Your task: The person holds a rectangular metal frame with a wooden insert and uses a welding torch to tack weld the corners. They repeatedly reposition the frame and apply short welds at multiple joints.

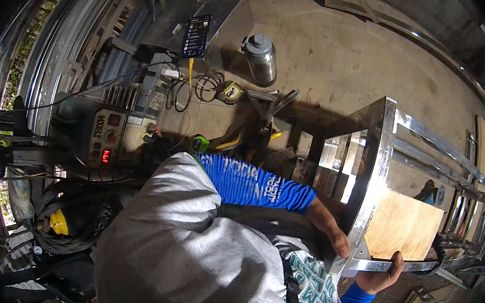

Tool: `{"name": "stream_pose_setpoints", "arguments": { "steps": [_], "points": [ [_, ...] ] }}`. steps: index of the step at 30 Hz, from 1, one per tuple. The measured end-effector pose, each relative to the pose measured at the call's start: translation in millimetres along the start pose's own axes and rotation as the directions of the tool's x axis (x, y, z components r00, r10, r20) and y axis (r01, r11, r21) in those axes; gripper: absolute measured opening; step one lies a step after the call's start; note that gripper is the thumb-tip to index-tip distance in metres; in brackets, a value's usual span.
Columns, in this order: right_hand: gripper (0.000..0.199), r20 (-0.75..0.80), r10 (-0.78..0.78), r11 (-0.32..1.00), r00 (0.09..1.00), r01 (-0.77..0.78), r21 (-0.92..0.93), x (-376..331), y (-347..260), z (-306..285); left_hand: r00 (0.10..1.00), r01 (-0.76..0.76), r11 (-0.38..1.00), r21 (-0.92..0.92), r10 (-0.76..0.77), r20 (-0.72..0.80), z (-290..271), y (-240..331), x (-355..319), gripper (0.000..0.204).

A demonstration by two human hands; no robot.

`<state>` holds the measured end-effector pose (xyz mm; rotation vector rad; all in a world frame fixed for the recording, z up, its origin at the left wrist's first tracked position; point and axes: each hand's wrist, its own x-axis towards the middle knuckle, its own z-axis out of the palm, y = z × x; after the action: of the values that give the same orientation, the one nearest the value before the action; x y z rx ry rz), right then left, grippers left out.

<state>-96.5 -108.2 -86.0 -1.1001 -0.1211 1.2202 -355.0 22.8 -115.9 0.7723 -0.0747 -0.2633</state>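
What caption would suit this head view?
Both hands, left hand and right hand, grip a shiny steel frame beside a plywood panel.

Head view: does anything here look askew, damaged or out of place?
Nothing looks damaged. The steel frame is gripped at its lower corner by both hands, left and right. Cables and tools lie loosely scattered on the concrete floor.

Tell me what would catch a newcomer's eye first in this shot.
The shiny steel frame at right, gripped at its near corner by both hands: left hand on the upright post, right hand on the bottom rail beside a plywood panel. At left sits a welding machine with a red display.
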Motion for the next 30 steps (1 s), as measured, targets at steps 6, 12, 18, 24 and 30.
{"name": "stream_pose_setpoints", "arguments": {
  "steps": [6, 12, 18, 24, 30],
  "points": [
    [0.069, 0.040, -0.053, 0.998, 0.998, 0.054, -0.020, -8.7, 21.0, 15.8, 0.990, -0.142, 0.990, -0.004, 0.142, -0.002, -2.6, -26.0, -3.9, 0.067],
    [0.078, 0.041, -0.116, 0.991, 0.992, 0.119, -0.068, -8.3, 34.5, 26.3, 0.967, -0.254, 0.967, 0.018, 0.254, 0.022, 1.7, -27.5, -17.1, 0.065],
    [0.079, 0.052, -0.111, 0.992, 0.992, 0.114, -0.050, -12.5, 45.6, 32.0, 0.947, -0.320, 0.940, 0.119, 0.321, 0.007, 1.2, -32.4, -27.6, 0.064],
    [0.080, 0.011, -0.099, 0.994, 0.995, 0.099, -0.034, -16.8, 56.5, 39.6, 0.933, -0.359, 0.929, 0.091, 0.354, 0.070, 1.2, -26.3, -43.4, 0.062],
    [0.081, 0.027, -0.107, 0.993, 0.994, 0.108, -0.043, -16.6, 63.6, 37.4, 0.941, -0.336, 0.936, 0.109, 0.338, -0.009, 3.7, -32.3, -48.8, 0.065]
  ]
}}
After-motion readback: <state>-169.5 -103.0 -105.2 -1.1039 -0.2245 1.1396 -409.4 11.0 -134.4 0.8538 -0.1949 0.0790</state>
